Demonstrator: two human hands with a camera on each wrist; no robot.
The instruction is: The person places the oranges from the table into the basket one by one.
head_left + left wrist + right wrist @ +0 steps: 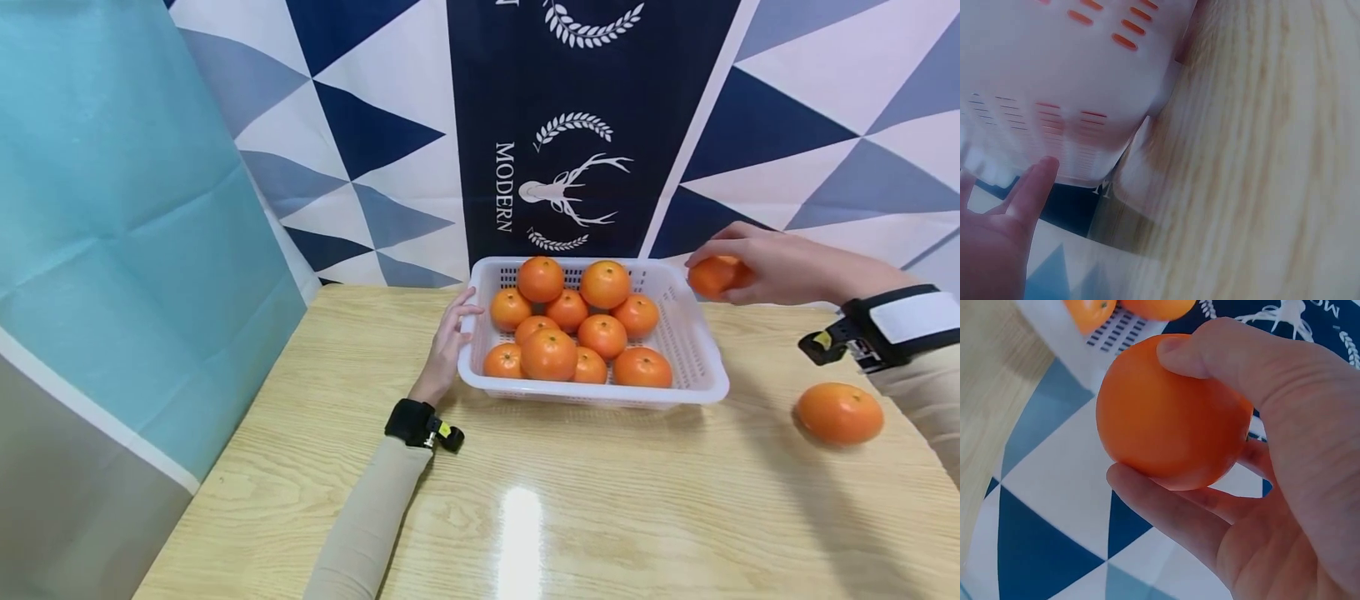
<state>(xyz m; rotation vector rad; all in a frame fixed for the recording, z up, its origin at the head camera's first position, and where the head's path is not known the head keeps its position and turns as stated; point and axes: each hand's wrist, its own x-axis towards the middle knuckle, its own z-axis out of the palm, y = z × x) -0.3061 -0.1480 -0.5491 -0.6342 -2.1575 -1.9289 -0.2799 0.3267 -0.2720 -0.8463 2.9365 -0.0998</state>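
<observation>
My right hand (776, 262) holds an orange (714, 277) in the air just past the right end of the white plastic basket (592, 390). The right wrist view shows the thumb on one side of this orange (1166, 419) and the fingers on the other. At the basket's left end, my left hand (448, 342) touches the rim with fairly straight fingers. Seen from the left wrist, one finger of the hand (1004, 231) lies against the slotted basket wall (1054, 69). Several oranges (549, 354) are heaped in the basket, mostly in its left and middle parts.
Another orange (840, 413) sits on the wooden table (600, 500), right of the basket and below my right wrist. A patterned cloth (390, 150) hangs behind the basket, and a light blue sheet (112, 183) stands along the left side.
</observation>
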